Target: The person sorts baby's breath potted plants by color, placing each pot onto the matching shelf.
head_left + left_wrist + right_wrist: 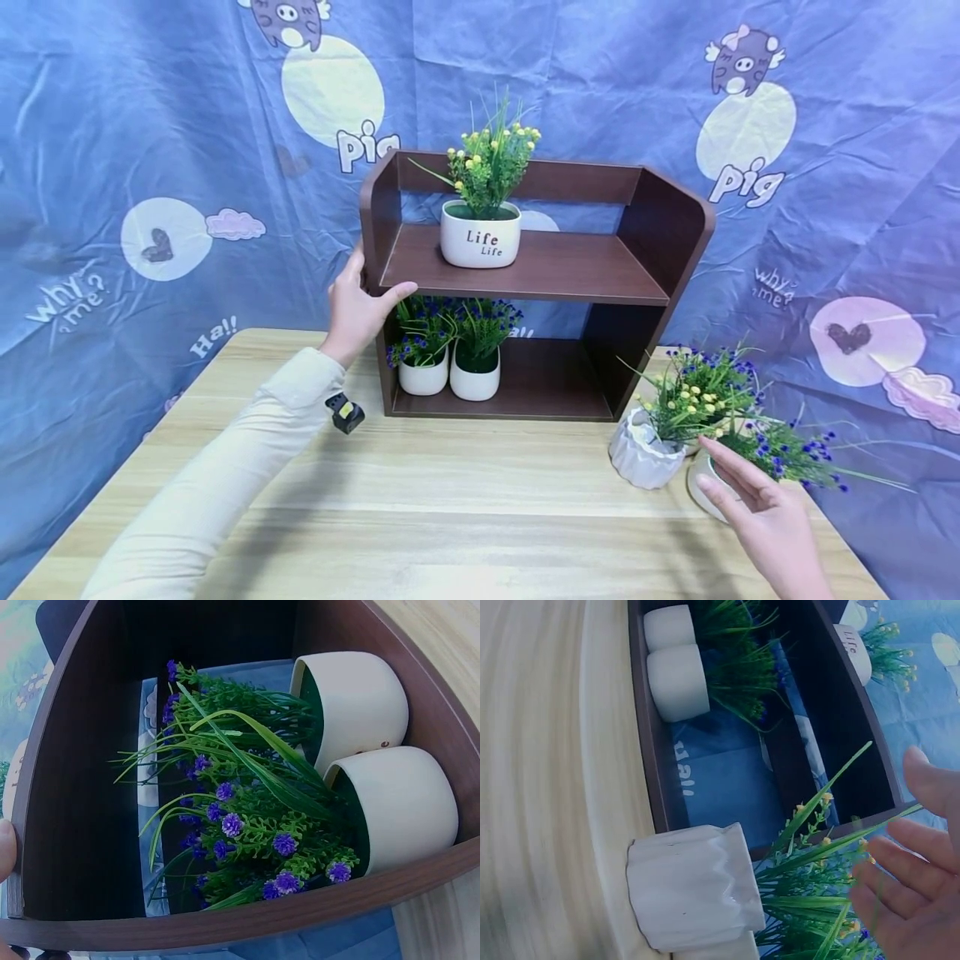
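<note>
A dark brown two-tier wooden shelf (570, 262) stands on the table. My left hand (352, 308) holds its left side, the thumb along the middle board's front edge and the other fingers partly hidden outside the side panel. On the lower tier, two white pots (475, 383) of purple flowers (225, 825) sit side by side at the left. A white "Life" pot (480, 242) with yellow flowers rests on the upper tier. My right hand (772, 508), fingers extended and loosely spread, is beside a white pot (703, 487) with purple flowers. A ridged white pot (694, 889) stands by the shelf's right front corner.
More purple flowers (720, 375) rise behind the ridged pot at the right, their pot mostly hidden. The light wooden table (420, 517) extends in front of the shelf. A blue printed cloth (187, 108) hangs behind it. A small black device (345, 412) is at the left cuff.
</note>
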`<action>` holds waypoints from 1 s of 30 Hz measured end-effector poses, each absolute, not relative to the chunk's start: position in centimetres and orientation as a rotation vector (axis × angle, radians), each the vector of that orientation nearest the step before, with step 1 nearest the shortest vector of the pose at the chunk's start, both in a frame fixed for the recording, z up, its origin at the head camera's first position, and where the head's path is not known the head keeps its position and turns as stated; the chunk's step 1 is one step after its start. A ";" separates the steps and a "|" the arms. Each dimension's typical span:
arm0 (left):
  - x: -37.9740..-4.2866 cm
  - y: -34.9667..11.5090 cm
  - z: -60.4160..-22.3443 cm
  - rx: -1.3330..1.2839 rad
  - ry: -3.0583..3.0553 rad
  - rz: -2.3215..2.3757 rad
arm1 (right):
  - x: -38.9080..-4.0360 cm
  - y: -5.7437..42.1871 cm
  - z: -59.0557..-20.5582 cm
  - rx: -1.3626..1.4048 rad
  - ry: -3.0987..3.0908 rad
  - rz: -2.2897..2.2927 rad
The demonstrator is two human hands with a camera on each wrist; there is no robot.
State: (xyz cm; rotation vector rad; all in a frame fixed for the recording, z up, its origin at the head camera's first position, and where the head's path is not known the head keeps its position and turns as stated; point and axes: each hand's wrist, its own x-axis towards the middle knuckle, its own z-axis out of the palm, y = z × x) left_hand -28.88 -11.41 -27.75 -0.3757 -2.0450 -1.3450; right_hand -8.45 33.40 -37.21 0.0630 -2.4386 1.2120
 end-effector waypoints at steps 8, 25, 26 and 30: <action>-28.9 -11.4 -27.7 -0.370 -2.042 -1.352 | -8.4 32.5 -38.2 0.379 -2.517 1.166; -29.0 -11.3 -27.9 -0.352 -2.062 -1.300 | -9.9 32.7 -41.0 0.001 -2.686 1.134; -29.0 -11.4 -27.9 -0.352 -2.062 -1.297 | -9.9 32.7 -41.0 -0.029 -2.685 1.130; -29.0 -11.4 -27.9 -0.359 -2.057 -1.301 | -10.3 32.7 -41.2 -0.108 -2.685 1.145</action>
